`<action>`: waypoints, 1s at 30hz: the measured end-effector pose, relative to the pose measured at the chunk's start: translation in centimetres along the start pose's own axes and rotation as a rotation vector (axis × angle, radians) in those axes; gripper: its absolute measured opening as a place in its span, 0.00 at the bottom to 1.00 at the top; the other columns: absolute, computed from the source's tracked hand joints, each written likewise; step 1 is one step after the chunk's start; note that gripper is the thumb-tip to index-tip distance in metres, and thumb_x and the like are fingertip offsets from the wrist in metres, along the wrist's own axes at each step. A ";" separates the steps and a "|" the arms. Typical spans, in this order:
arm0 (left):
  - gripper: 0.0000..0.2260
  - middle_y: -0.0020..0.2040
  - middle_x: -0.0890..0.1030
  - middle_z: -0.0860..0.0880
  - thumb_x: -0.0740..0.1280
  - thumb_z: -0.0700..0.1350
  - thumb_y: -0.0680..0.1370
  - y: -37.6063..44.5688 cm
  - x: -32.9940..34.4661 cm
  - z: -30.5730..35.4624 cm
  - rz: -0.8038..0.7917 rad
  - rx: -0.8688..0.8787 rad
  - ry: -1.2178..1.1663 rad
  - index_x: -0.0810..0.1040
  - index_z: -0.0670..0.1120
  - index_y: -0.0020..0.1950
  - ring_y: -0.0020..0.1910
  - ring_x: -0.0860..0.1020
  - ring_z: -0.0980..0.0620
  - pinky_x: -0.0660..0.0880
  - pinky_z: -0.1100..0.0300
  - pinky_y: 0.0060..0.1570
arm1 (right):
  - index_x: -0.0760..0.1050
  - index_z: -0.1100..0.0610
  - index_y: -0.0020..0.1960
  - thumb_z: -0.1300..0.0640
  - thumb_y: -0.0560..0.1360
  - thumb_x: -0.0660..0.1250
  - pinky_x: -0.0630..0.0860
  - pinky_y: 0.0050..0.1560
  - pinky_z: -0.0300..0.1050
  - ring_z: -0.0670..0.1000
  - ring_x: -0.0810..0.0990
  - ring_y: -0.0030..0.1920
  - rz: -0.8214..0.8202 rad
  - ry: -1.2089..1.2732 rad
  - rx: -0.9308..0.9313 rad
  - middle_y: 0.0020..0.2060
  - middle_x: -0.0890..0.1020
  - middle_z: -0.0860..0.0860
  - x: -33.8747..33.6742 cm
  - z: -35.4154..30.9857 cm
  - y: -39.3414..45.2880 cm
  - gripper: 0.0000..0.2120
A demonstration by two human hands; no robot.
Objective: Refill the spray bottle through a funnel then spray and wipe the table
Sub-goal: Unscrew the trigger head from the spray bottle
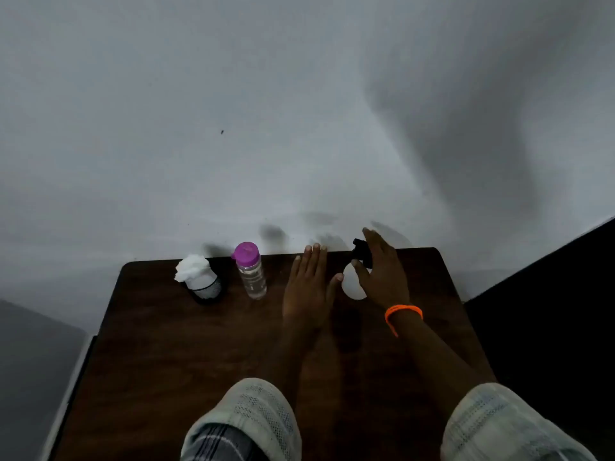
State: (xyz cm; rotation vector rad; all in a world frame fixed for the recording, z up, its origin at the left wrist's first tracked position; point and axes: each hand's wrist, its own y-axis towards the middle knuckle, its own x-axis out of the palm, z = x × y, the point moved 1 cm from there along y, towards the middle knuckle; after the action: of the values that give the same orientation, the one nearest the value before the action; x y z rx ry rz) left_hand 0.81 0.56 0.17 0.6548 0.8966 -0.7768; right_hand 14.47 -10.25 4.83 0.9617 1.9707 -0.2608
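Note:
A white spray bottle with a black trigger head stands near the far right of the dark wooden table. My right hand, with an orange band on the wrist, reaches round the bottle's head with fingers spread, partly hiding it. My left hand is just left of the bottle, fingers straight, thumb tip close to the bottle's side. A clear water bottle with a pink cap stands further left. No funnel is in view.
A black mesh cup holding white tissue stands at the far left of the table's back edge. A pale wall rises right behind the table. The floor to the right is dark.

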 end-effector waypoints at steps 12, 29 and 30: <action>0.51 0.83 0.51 0.49 0.67 0.72 0.71 -1.1 2.9 1.7 -0.267 -0.097 -0.255 0.48 0.46 0.83 0.82 0.47 0.52 0.53 0.49 0.80 | 0.80 0.57 0.56 0.57 0.76 0.74 0.74 0.45 0.33 0.41 0.79 0.43 -0.004 0.240 0.229 0.41 0.80 0.45 -2.3 0.0 0.1 0.10; 0.47 0.68 0.74 0.54 0.78 0.69 0.60 -11.6 -4.6 3.1 -0.301 -0.277 -0.403 0.67 0.53 0.74 0.63 0.74 0.55 0.75 0.57 0.60 | 0.85 0.55 0.48 0.56 0.62 0.84 0.84 0.49 0.53 0.55 0.87 0.49 -0.154 0.691 0.453 0.44 0.87 0.53 -4.5 -5.5 -9.2 0.17; 0.46 0.66 0.75 0.55 0.78 0.69 0.60 -12.1 -5.1 3.1 -0.292 -0.280 -0.396 0.68 0.53 0.73 0.62 0.75 0.56 0.76 0.58 0.58 | 0.85 0.55 0.47 0.58 0.62 0.84 0.84 0.50 0.53 0.56 0.87 0.49 -0.166 0.713 0.450 0.44 0.87 0.54 -4.5 -5.9 -9.5 0.16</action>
State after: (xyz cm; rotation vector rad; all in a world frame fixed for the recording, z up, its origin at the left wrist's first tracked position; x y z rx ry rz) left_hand -9.68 -6.99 3.91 0.1142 0.7229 -0.9780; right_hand 5.26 -15.96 10.10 1.2984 2.7219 -0.5254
